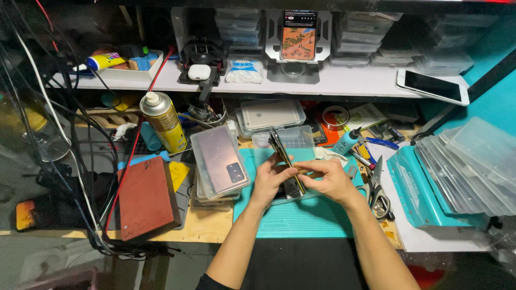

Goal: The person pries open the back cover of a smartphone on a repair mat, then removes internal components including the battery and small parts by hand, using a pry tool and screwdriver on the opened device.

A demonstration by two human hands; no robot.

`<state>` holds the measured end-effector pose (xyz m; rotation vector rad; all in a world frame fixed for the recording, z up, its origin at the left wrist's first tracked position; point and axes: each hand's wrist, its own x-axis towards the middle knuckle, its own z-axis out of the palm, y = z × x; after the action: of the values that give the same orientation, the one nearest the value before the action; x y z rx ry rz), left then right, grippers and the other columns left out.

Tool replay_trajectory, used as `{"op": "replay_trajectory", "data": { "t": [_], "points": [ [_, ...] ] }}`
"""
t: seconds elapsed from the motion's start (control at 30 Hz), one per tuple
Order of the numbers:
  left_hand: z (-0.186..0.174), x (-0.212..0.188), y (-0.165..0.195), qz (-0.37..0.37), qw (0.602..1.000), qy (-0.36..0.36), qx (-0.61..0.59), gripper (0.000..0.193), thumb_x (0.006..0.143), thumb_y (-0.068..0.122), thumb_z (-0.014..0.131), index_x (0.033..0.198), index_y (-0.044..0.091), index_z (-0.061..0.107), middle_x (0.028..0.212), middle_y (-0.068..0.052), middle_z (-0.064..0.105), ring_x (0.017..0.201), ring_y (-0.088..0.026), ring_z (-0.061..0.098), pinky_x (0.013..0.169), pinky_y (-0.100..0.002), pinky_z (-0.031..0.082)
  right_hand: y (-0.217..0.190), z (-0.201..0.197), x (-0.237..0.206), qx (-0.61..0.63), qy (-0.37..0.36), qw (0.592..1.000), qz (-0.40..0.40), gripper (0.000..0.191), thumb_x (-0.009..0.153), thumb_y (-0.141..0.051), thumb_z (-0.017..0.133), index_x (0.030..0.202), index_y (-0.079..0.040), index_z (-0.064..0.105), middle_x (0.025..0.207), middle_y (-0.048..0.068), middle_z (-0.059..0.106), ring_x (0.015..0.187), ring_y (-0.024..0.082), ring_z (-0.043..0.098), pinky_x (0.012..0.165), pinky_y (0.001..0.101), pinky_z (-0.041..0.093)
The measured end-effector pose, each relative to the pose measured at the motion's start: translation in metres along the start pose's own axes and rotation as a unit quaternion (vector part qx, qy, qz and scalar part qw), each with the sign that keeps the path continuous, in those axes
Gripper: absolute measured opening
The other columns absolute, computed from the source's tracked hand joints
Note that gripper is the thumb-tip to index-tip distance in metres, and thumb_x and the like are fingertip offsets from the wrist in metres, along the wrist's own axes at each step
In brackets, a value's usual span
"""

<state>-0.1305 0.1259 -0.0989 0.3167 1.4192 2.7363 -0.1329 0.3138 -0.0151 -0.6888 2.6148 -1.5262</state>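
Black phone (283, 156) tilted on edge | between hands; left hand (270, 182), right hand (329, 180) both gripping it

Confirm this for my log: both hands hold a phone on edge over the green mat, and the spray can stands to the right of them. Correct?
Not quite. The head view shows both hands, left and right, holding the phone on edge over the green mat, but the spray can stands to their left, not their right.

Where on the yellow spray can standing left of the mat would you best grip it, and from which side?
Grip the spray can around its cylindrical middle, coming from the front right. It leans slightly, cables crowd its left, and the narrow white cap offers little hold.
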Motion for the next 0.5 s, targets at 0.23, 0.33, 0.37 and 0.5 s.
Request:
{"op": "replay_trajectory", "data": {
  "t": [0.23, 0.33, 0.37, 0.5],
  "points": [
    [0.002, 0.001, 0.004, 0.009, 0.999, 0.003, 0.043, 0.047, 0.087, 0.006, 0.080, 0.127, -0.005, 0.059, 0.108, -0.012, 0.072, 0.098, -0.020, 0.072, 0.085, -0.031, 0.059, -0.014, 0.002, 0.001, -0.075, 0.011, 0.996, -0.036, 0.038, 0.078, -0.012, 0.073, 0.115, -0.003, 0.074, 0.094, 0.015, 0.080, 0.080, 0.019, 0.080, 0.075, 0.0291, 0.062],
    [0.005, 0.001, 0.006, 0.048, 0.995, 0.010, 0.085, 0.054, 0.083, 0.004, 0.081, 0.131, -0.002, 0.058, 0.118, -0.005, 0.068, 0.102, -0.016, 0.069, 0.087, -0.030, 0.058, -0.015, 0.004, -0.002, -0.120, 0.037, 0.989, -0.078, 0.035, 0.081, -0.010, 0.066, 0.115, -0.002, 0.073, 0.090, 0.018, 0.077, 0.075, 0.023, 0.078, 0.069, 0.0318, 0.060],
    [0.007, 0.000, 0.007, 0.038, 0.997, 0.010, 0.065, 0.053, 0.085, 0.006, 0.080, 0.132, -0.002, 0.058, 0.118, -0.007, 0.069, 0.102, -0.017, 0.069, 0.088, -0.031, 0.058, -0.013, 0.004, -0.002, -0.132, 0.063, 0.987, -0.062, 0.032, 0.083, -0.009, 0.065, 0.113, -0.002, 0.073, 0.085, 0.018, 0.075, 0.070, 0.024, 0.075, 0.066, 0.0333, 0.058],
    [0.009, -0.003, 0.014, -0.007, 1.000, 0.010, 0.008, 0.053, 0.091, 0.012, 0.076, 0.138, -0.002, 0.057, 0.121, -0.010, 0.069, 0.106, -0.018, 0.067, 0.092, -0.033, 0.056, -0.004, 0.003, 0.006, -0.150, 0.165, 0.974, -0.033, 0.025, 0.088, -0.010, 0.063, 0.109, 0.000, 0.072, 0.075, 0.018, 0.070, 0.060, 0.025, 0.068, 0.059, 0.0368, 0.052]
  ]
}}
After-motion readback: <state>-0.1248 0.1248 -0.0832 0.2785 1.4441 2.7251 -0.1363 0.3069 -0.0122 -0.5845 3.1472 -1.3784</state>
